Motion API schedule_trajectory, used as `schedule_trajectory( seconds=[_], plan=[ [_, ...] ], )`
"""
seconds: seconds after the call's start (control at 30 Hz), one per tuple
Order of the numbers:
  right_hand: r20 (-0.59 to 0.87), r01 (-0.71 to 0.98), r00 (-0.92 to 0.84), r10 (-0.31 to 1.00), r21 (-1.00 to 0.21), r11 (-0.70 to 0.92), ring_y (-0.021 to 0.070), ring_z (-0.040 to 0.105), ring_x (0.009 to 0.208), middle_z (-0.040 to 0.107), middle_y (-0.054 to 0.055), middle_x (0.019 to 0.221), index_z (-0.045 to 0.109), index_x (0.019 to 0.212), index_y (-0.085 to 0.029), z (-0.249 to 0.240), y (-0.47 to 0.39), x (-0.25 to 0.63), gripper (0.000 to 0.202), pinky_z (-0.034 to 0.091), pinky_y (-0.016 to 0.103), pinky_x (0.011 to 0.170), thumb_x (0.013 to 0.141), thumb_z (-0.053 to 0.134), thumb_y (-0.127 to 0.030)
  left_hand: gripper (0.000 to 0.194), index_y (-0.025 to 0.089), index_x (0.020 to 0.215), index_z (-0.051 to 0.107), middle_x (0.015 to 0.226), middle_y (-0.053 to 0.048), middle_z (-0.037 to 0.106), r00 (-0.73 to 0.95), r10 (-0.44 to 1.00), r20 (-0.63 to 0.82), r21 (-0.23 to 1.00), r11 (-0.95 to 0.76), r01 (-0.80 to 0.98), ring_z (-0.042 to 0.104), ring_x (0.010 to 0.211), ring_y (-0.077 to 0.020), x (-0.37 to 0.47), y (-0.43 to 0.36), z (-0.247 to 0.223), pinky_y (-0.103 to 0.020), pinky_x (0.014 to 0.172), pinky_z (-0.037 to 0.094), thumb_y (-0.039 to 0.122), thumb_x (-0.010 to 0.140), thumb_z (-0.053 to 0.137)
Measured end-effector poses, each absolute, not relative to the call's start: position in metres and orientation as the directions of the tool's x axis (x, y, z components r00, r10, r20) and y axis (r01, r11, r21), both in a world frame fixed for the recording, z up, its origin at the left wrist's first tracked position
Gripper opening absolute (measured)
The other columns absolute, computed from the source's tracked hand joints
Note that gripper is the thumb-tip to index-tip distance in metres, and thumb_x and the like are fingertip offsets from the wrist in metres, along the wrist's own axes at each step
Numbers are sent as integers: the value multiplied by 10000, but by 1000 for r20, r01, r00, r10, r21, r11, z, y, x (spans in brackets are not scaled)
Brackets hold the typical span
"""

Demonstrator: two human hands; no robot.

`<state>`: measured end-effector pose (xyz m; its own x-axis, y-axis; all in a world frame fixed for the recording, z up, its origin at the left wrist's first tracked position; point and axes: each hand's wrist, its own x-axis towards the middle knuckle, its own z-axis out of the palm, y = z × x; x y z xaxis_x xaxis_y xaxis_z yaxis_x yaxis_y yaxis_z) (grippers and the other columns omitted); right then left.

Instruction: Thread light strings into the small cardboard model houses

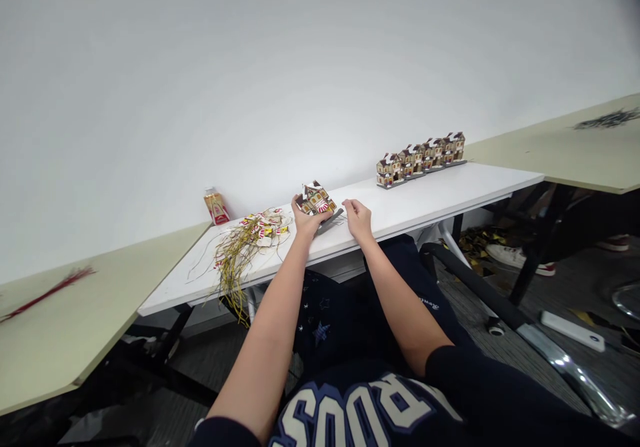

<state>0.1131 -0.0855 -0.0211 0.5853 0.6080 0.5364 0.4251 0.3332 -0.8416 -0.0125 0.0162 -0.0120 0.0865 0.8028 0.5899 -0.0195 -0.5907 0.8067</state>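
A small model house point(315, 198) with a brown, snow-white roof and a red-and-white striped piece on its front is tilted in my left hand point(305, 224). My left fingers wrap round its side, above the white table point(480, 181). A grey base point(330, 221) shows beneath the house. Just right of it, my right hand point(358, 220) is closed in a pinch; whatever is between its fingertips is too small to make out. Thin dark strands lie near the base. To the left rests a tangle of yellow-gold strings point(235, 253) with red-and-white striped pieces point(265, 233) attached.
Several similar model houses point(423, 157) stand in a row at the back right. A gold-and-red container point(216, 207) leans by the wall. Red strands point(50, 293) lie on the left table, dark strands point(607, 119) on the right one. A chair armrest point(475, 287) is at right.
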Motion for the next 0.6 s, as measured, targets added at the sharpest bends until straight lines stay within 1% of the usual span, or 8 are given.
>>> schedule_trajectory(
  seconds=[0.1, 0.2, 0.3, 0.37, 0.43, 0.5, 0.6],
  plan=[
    [533, 404, 602, 595, -846, 349, 179, 611, 794, 685, 46, 826, 680, 946, -163, -22, -84, 114, 494, 459, 266, 787, 930, 389, -560, 982, 295, 1323, 284, 1318, -107, 565, 60, 816, 575, 816, -566, -119, 627, 1172, -214, -9, 17, -11, -426, 991, 531, 213, 557, 894],
    [544, 420, 577, 609, -837, 349, 185, 620, 806, 700, 57, 871, 681, 974, -169, -23, -84, 114, 459, 468, 284, 804, 912, 442, -555, 916, 297, 1313, 268, 1324, -114, 566, -39, 854, 519, 845, -520, -125, 636, 1150, -208, -7, 18, -10, -408, 943, 554, 242, 621, 866],
    [590, 471, 539, 602, -803, 365, 214, 632, 898, 713, 87, 951, 679, 1003, -171, -23, -82, 114, 428, 473, 327, 873, 896, 477, -533, 934, 302, 1312, 261, 1298, -103, 581, -119, 872, 476, 869, -486, -88, 645, 1122, -207, -15, 21, -5, -413, 947, 550, 252, 611, 877],
    [613, 489, 531, 585, -785, 380, 237, 631, 926, 714, 105, 965, 680, 1004, -170, -24, -81, 114, 427, 474, 363, 900, 887, 488, -533, 980, 285, 1307, 276, 1293, -108, 577, -149, 851, 503, 855, -515, -53, 637, 1132, -213, -29, 24, 5, -412, 995, 525, 229, 557, 905],
    [621, 487, 530, 577, -780, 392, 249, 630, 909, 712, 114, 969, 682, 1000, -168, -25, -80, 114, 434, 480, 386, 892, 878, 498, -541, 1031, 267, 1318, 284, 1338, -126, 538, -171, 799, 577, 813, -582, 27, 601, 1191, -224, -52, 27, 21, -410, 1063, 480, 201, 512, 924],
    [613, 477, 531, 585, -787, 391, 247, 629, 874, 708, 115, 969, 683, 1001, -165, -26, -80, 114, 440, 489, 391, 863, 869, 507, -546, 1086, 262, 1352, 270, 1410, -139, 475, -177, 716, 675, 738, -654, 169, 538, 1274, -234, -83, 28, 41, -415, 1130, 419, 209, 496, 937],
    [581, 455, 541, 608, -810, 369, 237, 623, 837, 703, 116, 969, 683, 1000, -162, -27, -79, 114, 451, 498, 373, 803, 864, 509, -555, 1147, 231, 1415, 229, 1466, -151, 425, -167, 593, 787, 603, -684, 411, 475, 1332, -257, -139, 28, 70, -429, 1168, 364, 290, 519, 942]
  ],
)
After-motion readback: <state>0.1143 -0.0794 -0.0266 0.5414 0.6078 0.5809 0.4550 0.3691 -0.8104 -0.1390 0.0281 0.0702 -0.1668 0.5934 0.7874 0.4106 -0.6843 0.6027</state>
